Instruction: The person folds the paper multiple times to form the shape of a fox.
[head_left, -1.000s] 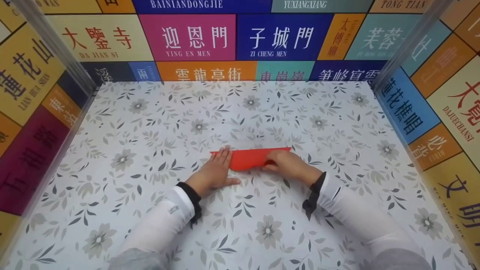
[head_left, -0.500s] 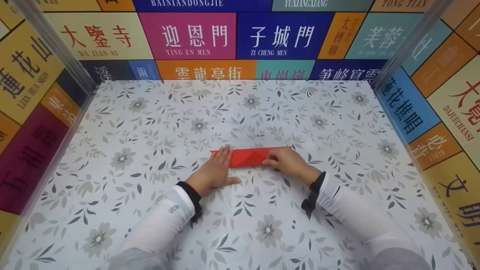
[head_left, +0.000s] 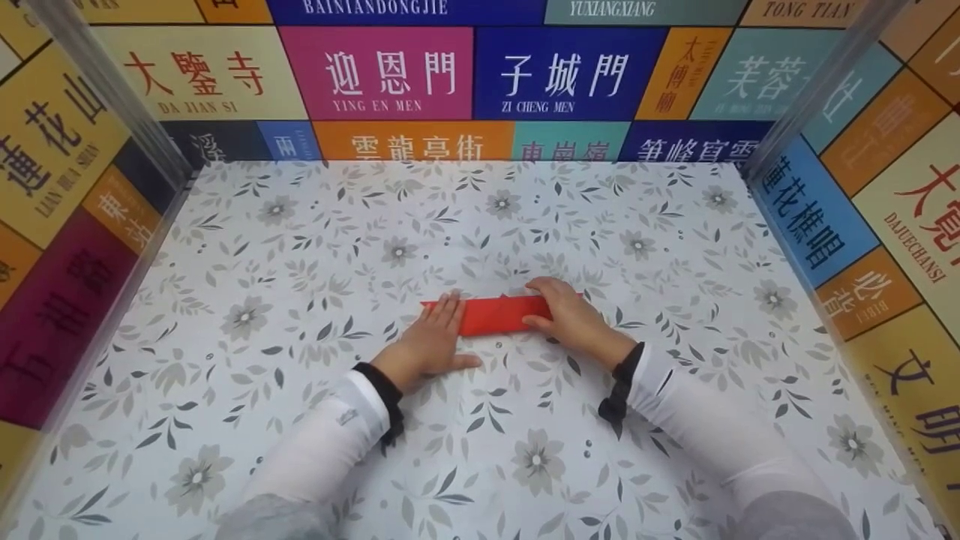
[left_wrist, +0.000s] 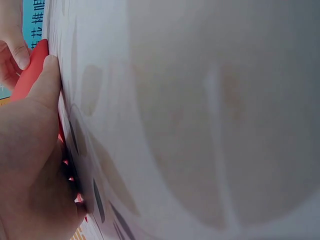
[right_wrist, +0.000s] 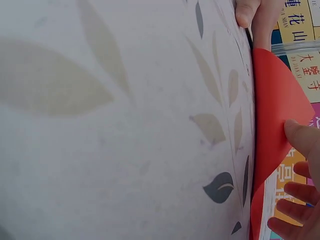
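Note:
A folded piece of red paper (head_left: 495, 318) lies lengthwise across the patterned surface, between both hands. My left hand (head_left: 431, 341) rests flat on its left end, fingers pointing away and thumb out to the side. At the right end is my right hand (head_left: 574, 315), its thumb at the paper's near side and its fingers over the far edge. In the right wrist view the red paper (right_wrist: 275, 115) stands up in a flap, and the thumb (right_wrist: 300, 135) touches it while the fingers (right_wrist: 300, 192) are spread apart from it. In the left wrist view, the left palm hides part of the paper (left_wrist: 32, 72).
A white covering (head_left: 360, 450) with grey flowers and leaves spreads under the hands. Upright panels (head_left: 382, 75) of coloured blocks with printed characters stand at the back and both sides, with clear strips (head_left: 112, 90) at the corners.
The right hand's fingers have moved from curled on the paper to extended over its far edge. The paper's near edge, bulging a second ago, now lies straighter. The left hand has stayed put.

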